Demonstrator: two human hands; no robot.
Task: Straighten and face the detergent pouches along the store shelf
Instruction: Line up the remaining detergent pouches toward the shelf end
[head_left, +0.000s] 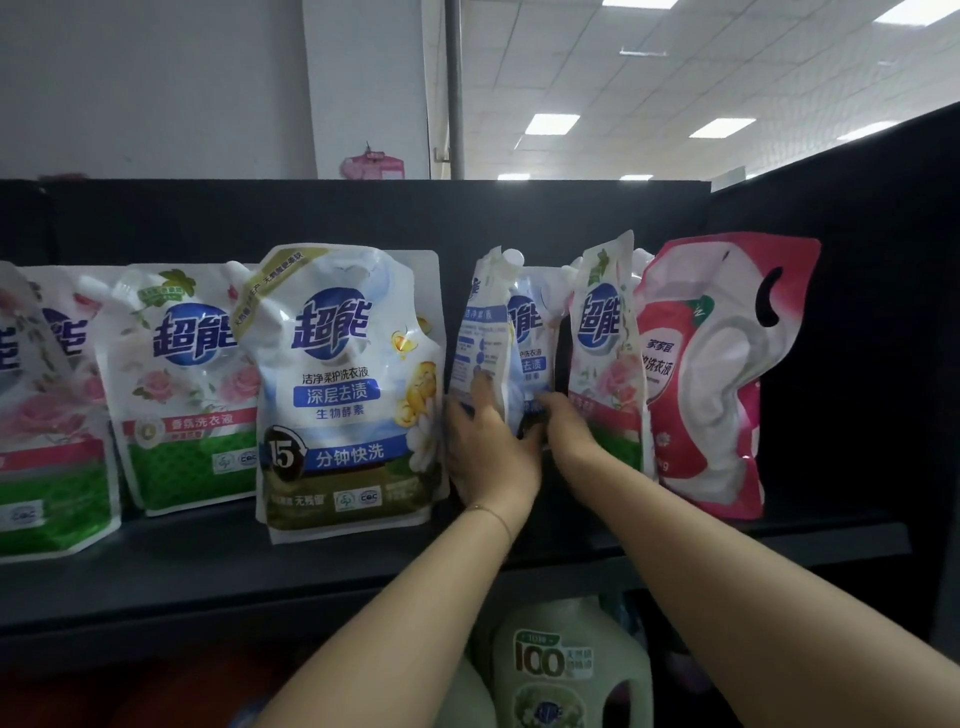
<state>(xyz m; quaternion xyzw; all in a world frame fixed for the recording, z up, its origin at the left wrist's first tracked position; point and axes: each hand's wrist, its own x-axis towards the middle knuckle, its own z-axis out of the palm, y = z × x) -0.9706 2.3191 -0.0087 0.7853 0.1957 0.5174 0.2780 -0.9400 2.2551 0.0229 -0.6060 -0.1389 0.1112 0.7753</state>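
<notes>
The turned pouch (480, 332) stands edge-on, just above both hands. The left hand (488, 452) lays straight fingers flat against it. The right hand (566, 423) seems to pinch the blue pouch (530, 332) beside it down low, likely to swing the fronts outward.

Both forearms outstretched; left grip (488, 452) flat-fingered and upright, right grip (566, 428) curled, close together.
</notes>
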